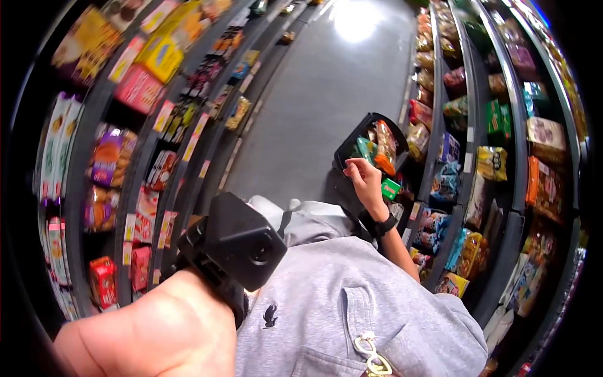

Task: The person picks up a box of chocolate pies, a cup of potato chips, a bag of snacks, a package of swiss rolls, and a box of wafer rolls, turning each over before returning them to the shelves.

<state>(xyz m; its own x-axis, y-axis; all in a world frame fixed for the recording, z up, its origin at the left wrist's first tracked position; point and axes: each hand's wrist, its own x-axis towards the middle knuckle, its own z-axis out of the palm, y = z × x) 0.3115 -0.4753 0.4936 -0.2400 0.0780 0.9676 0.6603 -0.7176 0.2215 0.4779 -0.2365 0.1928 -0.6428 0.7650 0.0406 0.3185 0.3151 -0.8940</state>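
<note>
Tall, dark store shelves line both sides of an aisle: the left-hand shelves (78, 182) and the right-hand shelves (514, 221) are densely filled with bright snack packaging, curved by a wide lens. Between them runs a smooth grey floor (301, 113), with a white glare at its far end. Seen from above, the wearer's light grey shirt (314, 270) fills the lower middle.

At lower left, the bare left arm (151, 327) looms very close to the lens. Strapped to it is a boxy black device (242, 242) with a round lens. The fingers of the left hand do not show, so whether it grasps anything cannot be told.

Right of centre, beside the lower right-hand shelves, sits a black basket (342, 154) containing several packets. The right hand (367, 182) appears over its near edge, fingers bent inward; whether they grasp or touch anything is unclear. A black band (383, 225) circles that wrist.

Inside the basket, an orange-and-brown packet (385, 147) lies lengthwise, with a green packet (366, 149) just to its left. A small green box (391, 188) shows just right of the hand; whether it is in the basket is hard to tell.

Smallest are a pale glasses-shaped ornament (377, 363) at the shirt's pocket and a dark emblem (270, 316) on its chest.
</note>
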